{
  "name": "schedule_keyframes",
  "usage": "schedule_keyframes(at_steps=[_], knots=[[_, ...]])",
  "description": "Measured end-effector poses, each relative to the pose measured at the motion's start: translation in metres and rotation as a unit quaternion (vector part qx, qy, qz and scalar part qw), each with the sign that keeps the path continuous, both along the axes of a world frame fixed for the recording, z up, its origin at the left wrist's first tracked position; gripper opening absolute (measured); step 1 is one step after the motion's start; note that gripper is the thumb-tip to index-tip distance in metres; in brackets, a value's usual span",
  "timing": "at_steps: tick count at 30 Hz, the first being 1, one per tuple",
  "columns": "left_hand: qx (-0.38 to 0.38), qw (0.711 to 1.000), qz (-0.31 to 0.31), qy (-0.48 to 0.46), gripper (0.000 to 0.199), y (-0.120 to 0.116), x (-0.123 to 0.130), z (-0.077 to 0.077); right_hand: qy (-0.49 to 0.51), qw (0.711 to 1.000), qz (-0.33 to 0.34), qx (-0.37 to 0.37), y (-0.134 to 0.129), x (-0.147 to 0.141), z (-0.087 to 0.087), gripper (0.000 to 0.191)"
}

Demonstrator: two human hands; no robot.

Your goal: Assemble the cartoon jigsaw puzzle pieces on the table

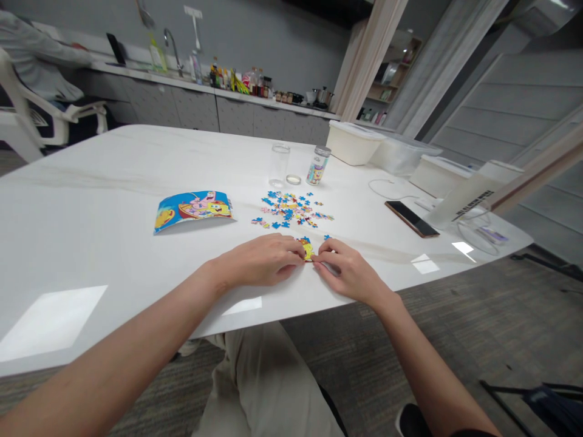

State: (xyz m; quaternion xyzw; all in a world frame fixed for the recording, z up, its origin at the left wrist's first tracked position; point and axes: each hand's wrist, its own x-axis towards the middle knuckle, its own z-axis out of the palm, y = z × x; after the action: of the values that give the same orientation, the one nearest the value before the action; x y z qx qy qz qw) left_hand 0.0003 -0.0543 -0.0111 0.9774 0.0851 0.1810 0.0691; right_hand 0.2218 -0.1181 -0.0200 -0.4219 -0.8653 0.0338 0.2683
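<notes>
A small joined patch of yellow jigsaw pieces (pixel 308 248) lies flat near the table's front edge. My left hand (pixel 268 258) has its curled fingers on the left side of this patch. On the patch's lower right, my right hand (pixel 348 267) pinches at the edge; any single piece between its fingertips is too small to make out. Just above the right hand lies a loose blue piece (pixel 327 237). Beyond both hands spreads a pile of loose jigsaw pieces (pixel 289 212). To the left, a curved picture sheet (pixel 194 209) shows cartoon figures on blue.
Behind the pile stand a clear jar (pixel 279 165), its lid ring (pixel 293 179) and a labelled canister (pixel 318 165). At right lie a phone (pixel 412 219), cables and a white bag (pixel 469 194). Lidded bins (pixel 353 143) line the back right. A person (pixel 40 57) sits far left.
</notes>
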Motion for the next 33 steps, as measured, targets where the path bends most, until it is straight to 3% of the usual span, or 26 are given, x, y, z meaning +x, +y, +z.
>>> schedule_keyframes(at_steps=[5, 11, 16, 21, 33], knots=[[0.015, 1.000, 0.007, -0.008, 0.024, 0.003, -0.004, 0.001, 0.049, 0.998, -0.040, -0.023, 0.003, 0.002, -0.003, 0.014], [0.070, 0.989, 0.133, 0.003, 0.020, 0.020, -0.013, 0.004, 0.062, 0.994, -0.091, -0.019, 0.006, 0.003, -0.007, 0.013], [0.027, 0.991, 0.130, 0.005, 0.022, 0.023, -0.010, -0.001, 0.065, 0.989, -0.131, -0.008, 0.008, 0.002, -0.008, 0.014], [-0.006, 0.989, 0.147, 0.007, 0.025, 0.020, -0.001, -0.007, 0.060, 0.971, -0.219, 0.071, 0.013, 0.007, -0.015, 0.015], [-0.037, 0.989, 0.146, 0.005, 0.022, 0.023, 0.000, -0.008, 0.029, 0.986, -0.160, 0.020, 0.014, 0.006, -0.015, 0.019]])
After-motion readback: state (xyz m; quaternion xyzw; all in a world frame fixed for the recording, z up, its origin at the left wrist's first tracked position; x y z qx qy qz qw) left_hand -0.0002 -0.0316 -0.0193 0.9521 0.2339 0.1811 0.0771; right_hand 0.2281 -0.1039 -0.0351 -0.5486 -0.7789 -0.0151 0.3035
